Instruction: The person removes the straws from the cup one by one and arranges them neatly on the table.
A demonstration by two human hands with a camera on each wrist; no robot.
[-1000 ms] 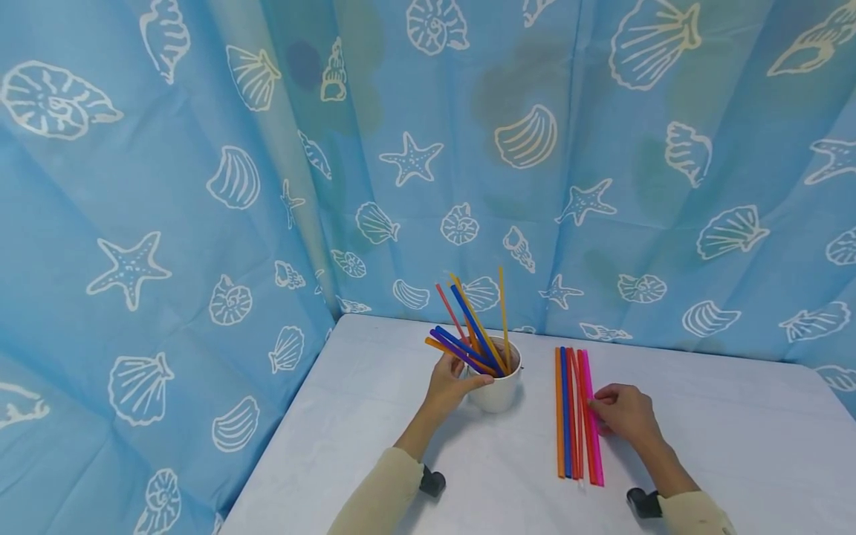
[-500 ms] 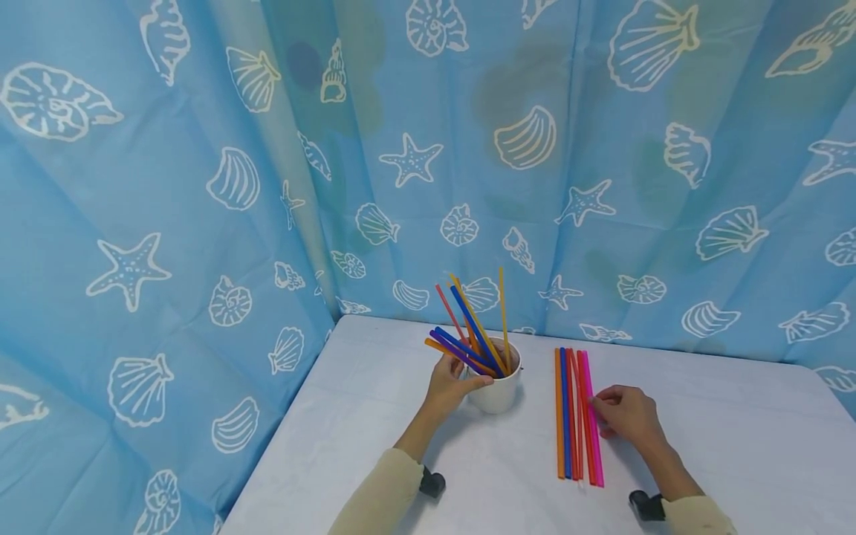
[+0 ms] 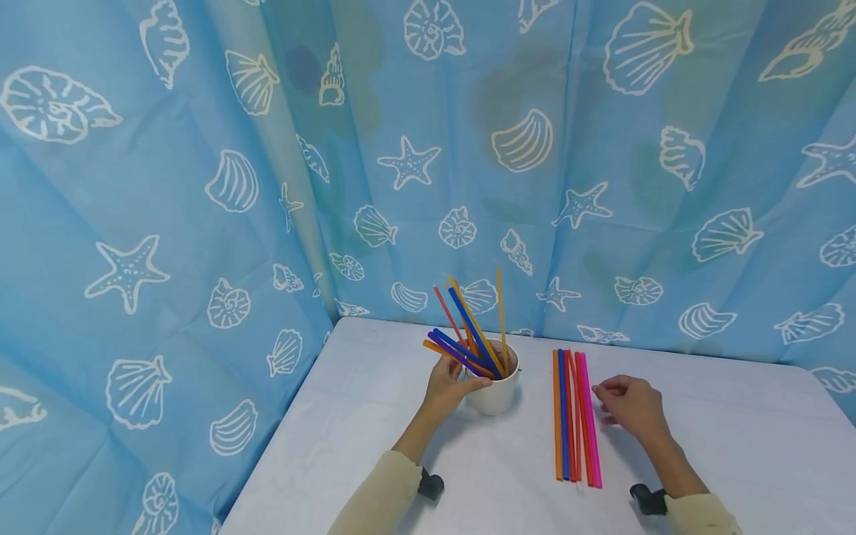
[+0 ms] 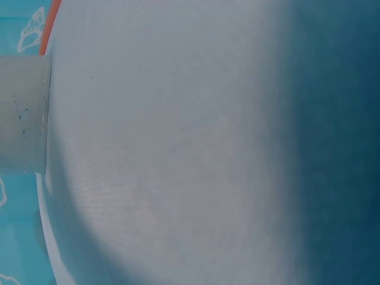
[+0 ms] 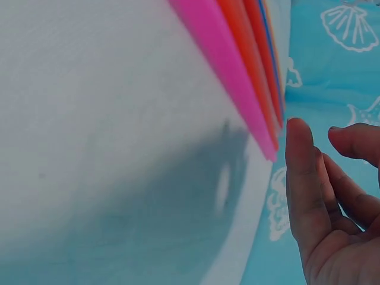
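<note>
In the head view a white cup holds several straws, orange, purple, blue, yellow and red, leaning at different angles. My left hand grips the cup's left side, thumb across its front near the rim. To the right, several straws lie side by side: orange, blue, red and a pink straw at the right edge. Just right of the pink straw is my right hand, holding nothing. The right wrist view shows its fingers loosely bent and apart from the pink straw.
The white tabletop reaches back to a blue curtain printed with shells and starfish, which also hangs along the left side. Black wrist devices sit at the left wrist and the right wrist.
My right hand has come off the pink straw and moved slightly to the right and up. The left hand stays at the cup. The head view has shifted slightly.
</note>
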